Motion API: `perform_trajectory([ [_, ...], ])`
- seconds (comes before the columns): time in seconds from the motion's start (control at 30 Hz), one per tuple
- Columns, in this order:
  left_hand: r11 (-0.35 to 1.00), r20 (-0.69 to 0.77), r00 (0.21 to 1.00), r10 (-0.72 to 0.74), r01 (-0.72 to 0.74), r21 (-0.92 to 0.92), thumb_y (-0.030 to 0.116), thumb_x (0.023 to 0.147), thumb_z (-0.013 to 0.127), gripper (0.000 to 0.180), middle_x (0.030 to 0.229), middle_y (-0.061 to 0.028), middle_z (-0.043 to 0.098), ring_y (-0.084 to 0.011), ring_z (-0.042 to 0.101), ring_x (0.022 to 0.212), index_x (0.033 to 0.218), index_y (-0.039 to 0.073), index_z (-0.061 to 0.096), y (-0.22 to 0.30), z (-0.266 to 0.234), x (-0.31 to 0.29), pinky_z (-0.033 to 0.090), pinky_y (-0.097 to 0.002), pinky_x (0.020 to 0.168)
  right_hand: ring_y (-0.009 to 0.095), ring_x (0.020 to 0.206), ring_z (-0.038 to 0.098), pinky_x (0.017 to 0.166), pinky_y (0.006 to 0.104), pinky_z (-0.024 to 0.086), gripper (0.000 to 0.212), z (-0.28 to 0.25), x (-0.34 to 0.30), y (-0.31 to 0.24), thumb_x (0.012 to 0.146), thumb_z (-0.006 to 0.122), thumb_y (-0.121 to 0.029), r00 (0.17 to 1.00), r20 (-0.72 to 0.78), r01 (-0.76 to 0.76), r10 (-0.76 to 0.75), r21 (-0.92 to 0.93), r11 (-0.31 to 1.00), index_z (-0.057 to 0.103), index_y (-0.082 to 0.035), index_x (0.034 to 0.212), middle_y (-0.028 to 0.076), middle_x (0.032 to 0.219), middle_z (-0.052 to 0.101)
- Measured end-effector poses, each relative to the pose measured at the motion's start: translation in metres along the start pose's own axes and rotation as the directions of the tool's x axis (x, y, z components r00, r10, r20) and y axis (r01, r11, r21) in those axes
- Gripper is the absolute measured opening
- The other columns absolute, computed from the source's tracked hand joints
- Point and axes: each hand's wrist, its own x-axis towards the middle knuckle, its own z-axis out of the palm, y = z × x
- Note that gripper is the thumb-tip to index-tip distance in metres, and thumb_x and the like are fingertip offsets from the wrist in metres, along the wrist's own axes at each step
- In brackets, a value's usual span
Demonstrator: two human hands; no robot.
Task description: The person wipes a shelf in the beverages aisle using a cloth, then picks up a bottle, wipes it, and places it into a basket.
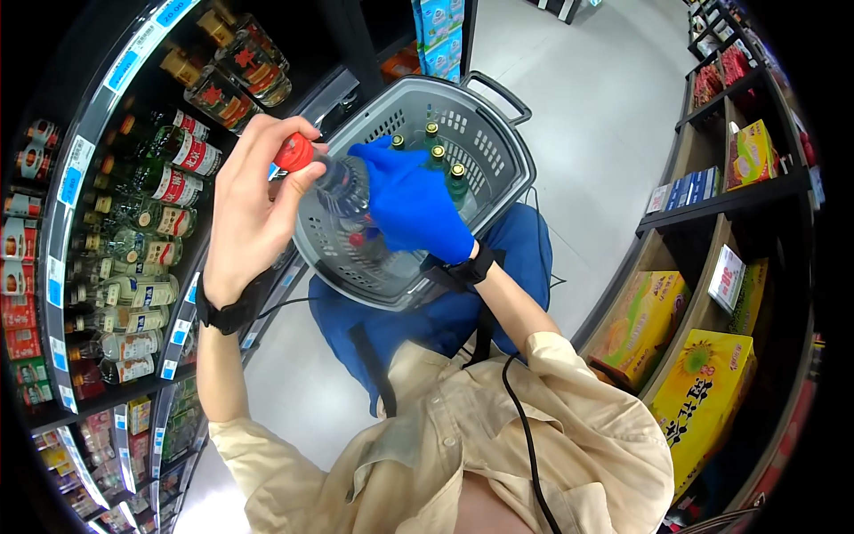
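My left hand [258, 191] is closed, thumb and fingers pinching the red cap of a clear bottle [342, 185] that is held tilted above the basket. A blue cloth or loose glove [414, 205] covers my right hand. Through it, that hand wraps round the bottle's side, with its fingers hidden beneath the blue fabric. Below, the grey shopping basket [500, 147] holds several green bottles with gold caps, including one [456, 182] near its right wall. Something small and red shows low in the basket, too blurred to name.
On the left, a shelf [67, 200] carries rows of glass bottles with price tags along its edge. Shelves on the right hold yellow boxes [703, 400] and small blue packs [689, 189]. My blue-clad knees [525, 249] are beside the basket on the pale tiled floor [592, 133].
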Motion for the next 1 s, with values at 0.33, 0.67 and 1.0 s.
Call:
perform_trajectory([
  [0.33, 0.996, -0.062, 0.994, 0.086, -0.086, -0.007, -0.01, 0.092, 0.061, 0.026, 0.111, -0.0097, 0.057, -0.0226, 0.07, 0.107, 0.116, -0.001, 0.061, 0.016, 0.031, 0.012, 0.062, -0.0287, 0.079, 0.032, 0.113, 0.064, 0.075, 0.0348, 0.056, 0.044, -0.018, -0.009, 0.02, 0.071, 0.071, -0.002, 0.956, -0.151, -0.168, 0.251, 0.418, 0.893, 0.072, -0.006, 0.115, 0.012, 0.121, 0.067],
  [0.67, 0.992, -0.095, 0.995, -0.009, -0.003, -0.125, -0.005, 0.091, 0.065, 0.022, 0.105, -0.0098, 0.058, -0.0221, 0.071, 0.104, 0.113, -0.001, 0.061, 0.009, 0.041, 0.019, 0.059, -0.0295, 0.08, 0.029, 0.102, 0.068, 0.083, 0.0395, 0.056, 0.05, -0.047, -0.008, 0.081, 0.066, 0.086, -0.025, 0.992, -0.084, -0.055, 0.093, 0.375, 0.925, 0.071, -0.006, 0.109, 0.007, 0.106, 0.071],
  [1.0, 0.992, -0.093, 0.996, -0.007, -0.005, -0.125, -0.007, 0.089, 0.066, 0.023, 0.102, -0.0087, 0.056, -0.0214, 0.071, 0.102, 0.11, -0.001, 0.061, 0.003, 0.058, 0.022, 0.052, -0.0285, 0.083, 0.018, 0.115, 0.058, 0.09, 0.034, 0.052, 0.033, -0.061, -0.05, 0.213, 0.101, 0.061, -0.023, 0.901, 0.169, -0.22, 0.398, 0.972, 0.086, 0.052, -0.006, 0.127, 0.006, 0.127, 0.06],
])
